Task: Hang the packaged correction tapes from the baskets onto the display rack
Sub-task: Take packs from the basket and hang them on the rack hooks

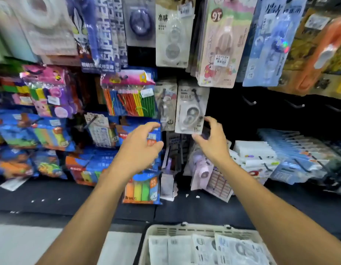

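Head view: a grey-white packaged correction tape (191,109) hangs on the dark display rack (232,109), its top at a peg and its lower edge between the fingers of the right hand (210,139). That grip is narrow and is on the pack: thumb below the bottom corner, fingers curled over the right edge. Whether the hole is fully seated on the peg I cannot tell, as the frame is blurred there. A second, similar pack (166,106) hangs just beside it to the left.

Low in the frame a cream basket (185,229) holds several more packs (219,249) lying flat and overlapping, so much of the job appears to remain; to the right of the hung pack, bare pegs (250,101) stand out from the rack.

The left hand (141,148) is raised in front of the blue bagged goods (100,165) to the left of the pack, fingers loosely curved, thumb apart; it holds nothing that I can make out and does not touch the pack. Both forearms reach up and forward from the bottom corners, the right wrist bent back towards the rack.

My judgement: this pack is at the point of being seated or let go, and the basket comes next.
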A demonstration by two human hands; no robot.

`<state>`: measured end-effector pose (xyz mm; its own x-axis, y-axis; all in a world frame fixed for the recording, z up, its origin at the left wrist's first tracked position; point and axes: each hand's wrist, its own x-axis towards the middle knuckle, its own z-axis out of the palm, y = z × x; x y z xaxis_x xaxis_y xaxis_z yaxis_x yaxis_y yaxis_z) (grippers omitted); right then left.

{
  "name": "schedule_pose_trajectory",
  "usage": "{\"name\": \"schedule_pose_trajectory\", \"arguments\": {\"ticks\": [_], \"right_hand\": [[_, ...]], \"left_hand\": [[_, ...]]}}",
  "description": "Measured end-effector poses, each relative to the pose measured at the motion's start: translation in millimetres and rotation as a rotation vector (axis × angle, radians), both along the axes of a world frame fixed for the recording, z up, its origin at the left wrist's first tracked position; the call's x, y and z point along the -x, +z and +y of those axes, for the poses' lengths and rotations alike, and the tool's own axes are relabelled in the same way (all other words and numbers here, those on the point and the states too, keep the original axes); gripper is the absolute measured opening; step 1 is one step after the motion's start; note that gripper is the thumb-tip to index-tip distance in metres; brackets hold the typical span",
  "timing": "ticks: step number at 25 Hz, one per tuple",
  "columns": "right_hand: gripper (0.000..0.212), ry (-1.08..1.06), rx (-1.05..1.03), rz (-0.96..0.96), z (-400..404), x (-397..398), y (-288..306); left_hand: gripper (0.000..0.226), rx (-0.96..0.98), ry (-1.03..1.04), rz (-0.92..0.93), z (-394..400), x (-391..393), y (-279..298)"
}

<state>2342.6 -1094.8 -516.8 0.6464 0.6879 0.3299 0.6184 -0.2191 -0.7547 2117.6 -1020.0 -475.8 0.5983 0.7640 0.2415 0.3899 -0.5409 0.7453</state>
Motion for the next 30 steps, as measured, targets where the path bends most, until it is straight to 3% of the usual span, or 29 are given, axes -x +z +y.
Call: {"name": "schedule_pose_trajectory", "arguments": {"ticks": [1,4,7,9,11,13,16,19,23,26,28,30], "right_hand": [[0.053,-0.004,-0.004,0.006,-26.1,9.0,-23.0],[0.027,0.014,0.071,0.13,-126.2,47.6,-113.6],[0.02,0.091,0.363,0.133,-208.8,83.6,-192.1],[0.032,0.21,0.618,-0.058,-238.9,89.7,-223.2],[0.055,0.287,0.786,-0.261,-259.3,81.6,-236.9],[0.072,0.285,0.877,-0.34,-274.2,64.6,-242.1],[0.083,0.39,0.952,-0.251,-286.4,44.9,-247.0],[0.092,0.466,0.936,-0.143,-284.0,40.6,-255.3],[0.083,0.331,0.796,-0.33,-279.5,46.9,-270.5],[0.065,0.138,0.667,-0.152,-285.3,34.4,-271.6],[0.065,0.04,0.764,-0.239,-281.9,16.7,-276.0],[0.069,0.092,0.92,-0.32,-267.6,0.5,-275.0]], "left_hand": [[0.045,0.024,-0.036,0.125,-5.6,2.0,-5.7],[0.046,-0.038,-0.327,0.725,-34.3,5.8,-36.7],[0.052,0.01,-0.587,1.087,-72.4,11.8,-87.8],[0.053,0.028,-0.614,1.129,-95.5,23.5,-128.6],[0.06,-0.107,-0.597,1.177,-123.6,41.0,-175.4],[0.08,-0.275,-0.633,1.215,-144.3,59.2,-214.9],[0.106,-0.298,-0.76,1.196,-140.4,83.6,-252.2],[0.111,-0.392,-0.827,1.2,-133.6,92.4,-280.1],[0.111,-0.6,-0.818,1.168,-134.2,61.6,-306.4],[0.104,-0.683,-0.936,1.094,-126.8,36.5,-320.1],[0.093,-0.676,-0.989,1.036,-128.9,19.9,-323.4],[0.084,-0.591,-0.999,0.967,-132.2,4.6,-315.5]]}}
